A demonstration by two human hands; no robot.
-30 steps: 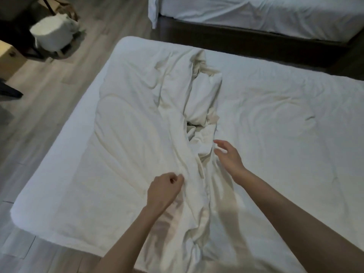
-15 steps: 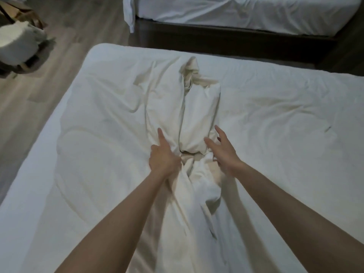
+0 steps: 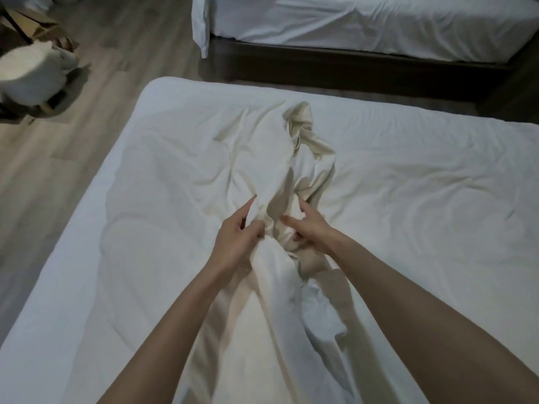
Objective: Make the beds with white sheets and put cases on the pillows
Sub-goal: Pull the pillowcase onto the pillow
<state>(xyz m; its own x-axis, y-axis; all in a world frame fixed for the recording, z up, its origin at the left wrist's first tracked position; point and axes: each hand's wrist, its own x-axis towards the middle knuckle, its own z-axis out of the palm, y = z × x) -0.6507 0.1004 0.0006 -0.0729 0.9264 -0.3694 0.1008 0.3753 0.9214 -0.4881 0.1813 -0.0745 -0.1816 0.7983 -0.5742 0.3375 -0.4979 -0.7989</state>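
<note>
A white sheet [image 3: 186, 182] lies rumpled over the near bed's mattress [image 3: 58, 316], bunched into a long ridge down its middle. My left hand [image 3: 237, 233] grips the left side of that ridge, fingers closed around a fold. My right hand [image 3: 309, 228] grips the right side, thumb and fingers pinching cream-coloured cloth. The bunched fold stands up between both hands and runs back to a twisted peak [image 3: 300, 118] near the far edge.
A second bed [image 3: 364, 30] with white bedding on a dark frame stands across a narrow gap of wood floor [image 3: 87, 112]. A white bundle [image 3: 32, 74] on a low stand sits at the far left.
Both hands have closed on the ridge and lifted it; earlier they lay with fingers spread beside it. The bunched cloth now stands higher between them.
</note>
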